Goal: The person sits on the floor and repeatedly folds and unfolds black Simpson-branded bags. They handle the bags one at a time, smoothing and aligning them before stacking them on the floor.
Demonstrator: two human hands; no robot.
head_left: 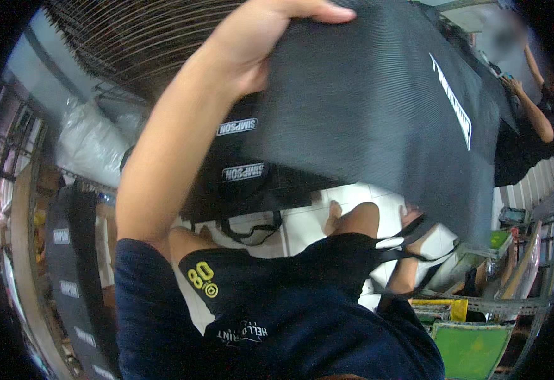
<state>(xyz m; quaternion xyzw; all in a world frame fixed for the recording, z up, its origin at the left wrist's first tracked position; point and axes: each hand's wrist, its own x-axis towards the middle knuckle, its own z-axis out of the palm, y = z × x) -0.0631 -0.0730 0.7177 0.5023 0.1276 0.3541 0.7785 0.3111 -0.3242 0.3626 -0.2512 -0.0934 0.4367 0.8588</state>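
A large black fabric bag (327, 95) with a white printed label spreads across the upper middle and right. My left hand (270, 31) grips its upper left edge, the thumb lying on the cloth and the other fingers mostly hidden. Lower down, my right hand (411, 217) is beside the bag's lower edge and a black strap (410, 250). Cloth, strap and blur hide its fingers, so its hold is unclear. Beneath my left forearm lie more black bags (226, 190) with white labels, and a strap loop (251, 234) hangs from them over the white tiled floor.
Wire racks (131, 38) fill the upper left, above a clear plastic bundle (90, 139). More labelled black bags (74, 253) are stacked at the left. Green-faced frames (470, 348) stand on a metal shelf at lower right. Another person (536, 126) works at the far right.
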